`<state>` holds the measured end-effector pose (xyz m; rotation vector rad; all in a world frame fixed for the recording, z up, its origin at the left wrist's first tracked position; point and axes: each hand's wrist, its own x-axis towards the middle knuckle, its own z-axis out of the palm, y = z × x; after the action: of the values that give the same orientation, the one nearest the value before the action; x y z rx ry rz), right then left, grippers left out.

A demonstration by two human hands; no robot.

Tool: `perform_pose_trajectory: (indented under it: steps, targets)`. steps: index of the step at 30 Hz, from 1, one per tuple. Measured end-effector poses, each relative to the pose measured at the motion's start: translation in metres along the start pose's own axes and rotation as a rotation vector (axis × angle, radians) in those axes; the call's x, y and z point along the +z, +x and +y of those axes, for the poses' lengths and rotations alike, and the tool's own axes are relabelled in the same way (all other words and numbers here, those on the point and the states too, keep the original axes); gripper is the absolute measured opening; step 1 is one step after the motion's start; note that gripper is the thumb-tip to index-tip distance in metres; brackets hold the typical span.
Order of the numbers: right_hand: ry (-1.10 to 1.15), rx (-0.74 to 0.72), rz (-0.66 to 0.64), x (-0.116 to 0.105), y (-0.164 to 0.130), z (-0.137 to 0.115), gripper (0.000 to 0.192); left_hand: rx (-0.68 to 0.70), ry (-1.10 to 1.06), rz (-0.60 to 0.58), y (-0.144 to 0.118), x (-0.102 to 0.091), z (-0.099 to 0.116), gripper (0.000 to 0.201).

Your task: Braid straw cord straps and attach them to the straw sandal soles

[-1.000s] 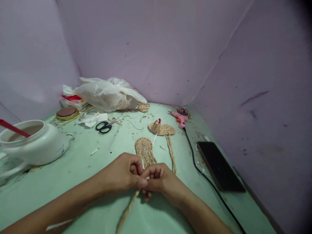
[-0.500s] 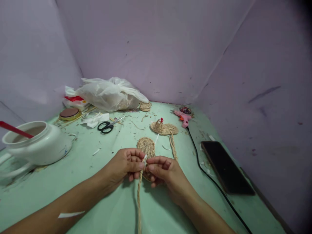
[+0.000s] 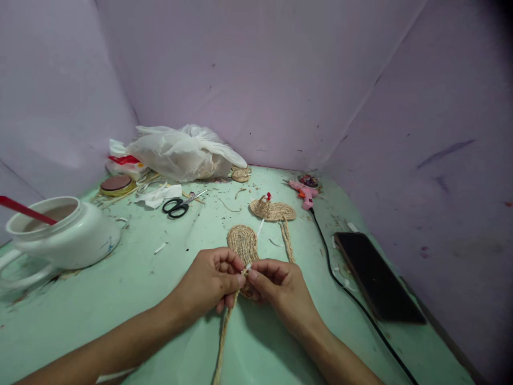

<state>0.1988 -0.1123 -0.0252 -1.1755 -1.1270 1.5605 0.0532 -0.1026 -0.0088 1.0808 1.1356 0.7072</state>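
Observation:
My left hand (image 3: 219, 278) is closed, thumb and fingers pinching a braided straw cord (image 3: 223, 334) near its upper end. From that grip the cord trails down toward the near edge of the view. My right hand (image 3: 276, 280) pinches a small white strip (image 3: 248, 266) at the cord's end, its fingertips almost touching the left ones. Behind and partly under both hands lies a coiled straw slipper sole (image 3: 242, 240), its lower part hidden. Farther back rests a miniature straw slipper (image 3: 276, 211) with a red bead on its strap and a braided cord (image 3: 287, 240) beside it.
Black-handled scissors (image 3: 178, 207) lie left of centre, before a white plastic bag (image 3: 184, 155). A white pot (image 3: 72, 235) with a red stick stands at left. On the right are a pink glue gun (image 3: 305, 195), its black cable (image 3: 332, 278) and a phone (image 3: 379, 278).
Both hands have shifted slightly right with the cord's end, and the fingertips are closer together. The hanging cord now slants toward the lower left. The camera view has moved a little.

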Motion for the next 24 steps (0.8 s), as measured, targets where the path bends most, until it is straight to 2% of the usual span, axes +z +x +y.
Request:
perform_pose_trajectory:
  steps: [3,8,13,19,22,24]
  targets:
    - [-0.007,-0.012,-0.02,-0.0011,-0.0005,-0.002,0.024,0.008,0.0,0.012,-0.0003,-0.0016,0.0007,0.021]
    - [0.009,0.03,0.072,0.002,0.0004,-0.004,0.024,0.014,0.015,0.024,-0.0004,-0.0013,0.0002,0.02]
    - [-0.021,0.024,0.069,0.0025,0.0001,-0.0037,0.02,0.03,0.035,0.041,-0.0008,0.0002,-0.0017,0.022]
    - [-0.06,0.01,0.145,0.0025,0.0013,-0.0026,0.016,0.008,0.063,0.014,-0.0033,0.0008,-0.0019,0.02]
    - [-0.072,-0.005,0.148,0.0026,0.0009,-0.0022,0.014,0.108,0.196,0.116,-0.0068,0.0011,-0.0021,0.017]
    - [-0.078,-0.006,0.148,0.0029,-0.0003,-0.0018,0.012,0.275,0.353,0.211,-0.0085,0.0004,-0.004,0.012]
